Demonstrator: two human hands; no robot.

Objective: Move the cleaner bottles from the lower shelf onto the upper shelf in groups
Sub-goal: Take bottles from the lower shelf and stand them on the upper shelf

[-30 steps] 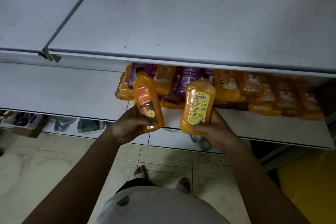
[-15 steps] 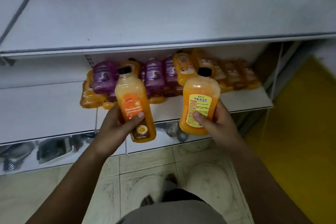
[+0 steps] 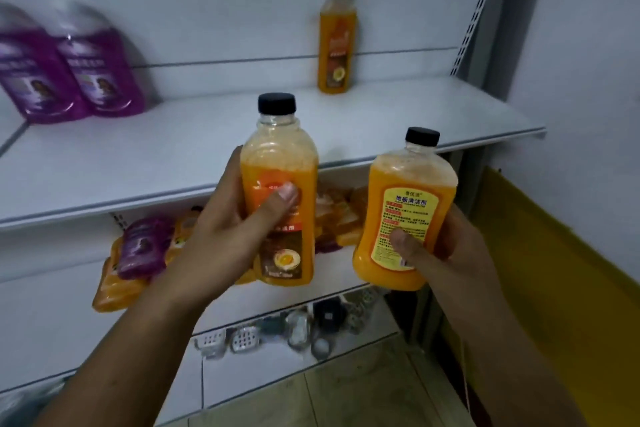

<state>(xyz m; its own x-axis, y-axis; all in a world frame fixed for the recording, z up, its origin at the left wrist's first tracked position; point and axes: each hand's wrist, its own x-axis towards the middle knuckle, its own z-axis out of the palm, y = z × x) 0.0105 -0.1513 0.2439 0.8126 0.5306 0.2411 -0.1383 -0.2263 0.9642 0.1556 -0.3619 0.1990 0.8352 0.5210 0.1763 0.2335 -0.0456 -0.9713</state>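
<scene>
A white metal upper shelf (image 3: 173, 156) crosses the middle of the frame. Two purple plastic bottles (image 3: 69, 69) stand at its upper left and one tall orange bottle with a black cap (image 3: 337, 38) at upper centre. Below its edge, the lower shelf (image 3: 41, 295) carries a heap of orange and purple bottles (image 3: 138, 253) lying flat. The left hand (image 3: 221, 236) wraps a slim orange black-capped bottle (image 3: 280, 163), thumb across the label; the right hand (image 3: 450, 253) clasps a broader orange bottle with a yellow label (image 3: 408, 184). Both are held cap-up in front of the shelf edge (the right one leans slightly). The lone orange bottle lies up and right of the left grip, so the left hand looks nearer.
</scene>
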